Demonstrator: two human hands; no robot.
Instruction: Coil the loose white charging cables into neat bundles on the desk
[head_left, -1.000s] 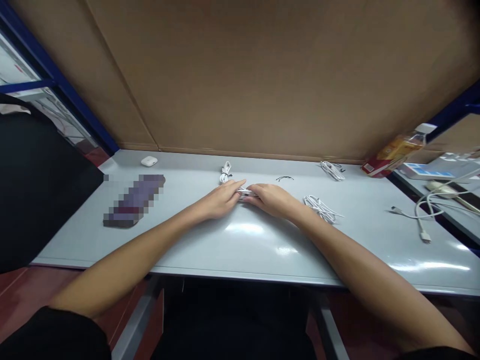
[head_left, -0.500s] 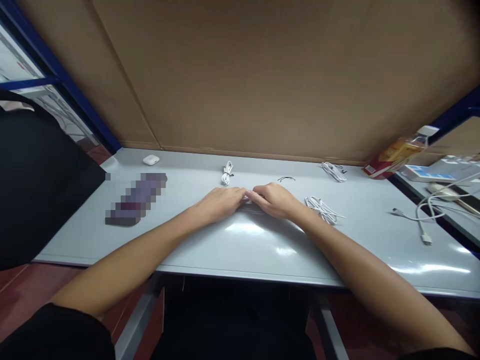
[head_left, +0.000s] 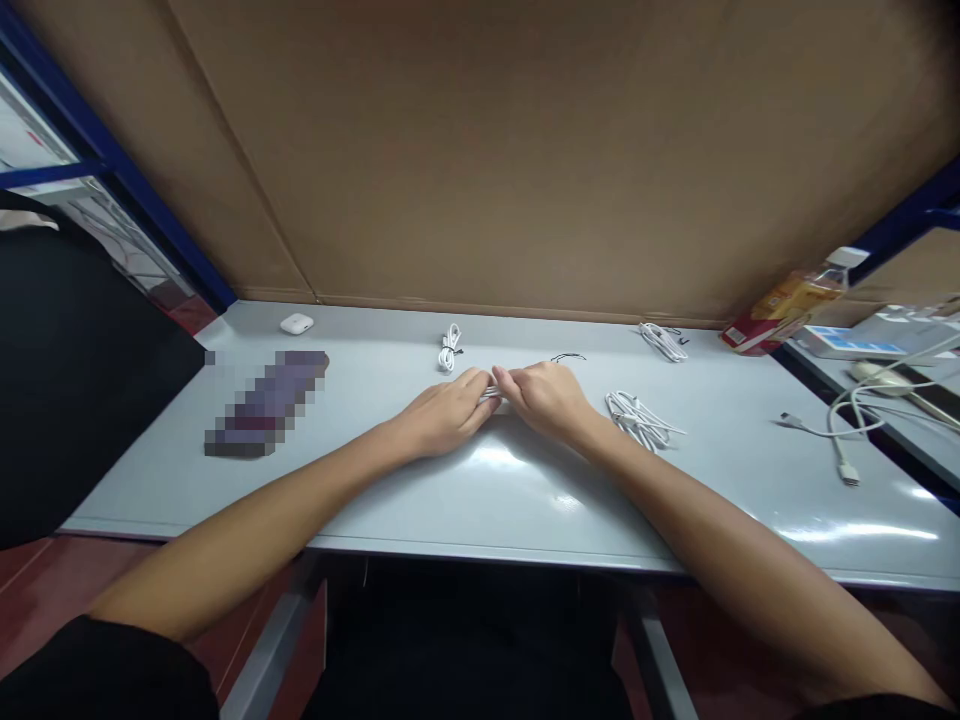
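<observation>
My left hand (head_left: 448,413) and my right hand (head_left: 546,396) meet at the middle of the grey table (head_left: 480,480). Between their fingertips they pinch a folded white cable (head_left: 491,393), mostly hidden by the fingers. A short black tie (head_left: 568,357) lies just behind my right hand. A bundled white cable with a black tie (head_left: 450,347) lies behind my left hand. A loose white cable coil (head_left: 639,418) rests to the right of my right wrist.
A white earbud case (head_left: 297,323) and a blurred dark flat object (head_left: 266,402) lie at the left. Another white cable (head_left: 663,340) and a bottle lying on its side (head_left: 789,301) are at the back right. A charger cable (head_left: 832,436) trails at the right. A cardboard wall (head_left: 525,150) backs the table.
Both hands have drawn closer together and shifted slightly toward the back, fingers closing tighter on the folded cable. The other things on the table have stayed put.
</observation>
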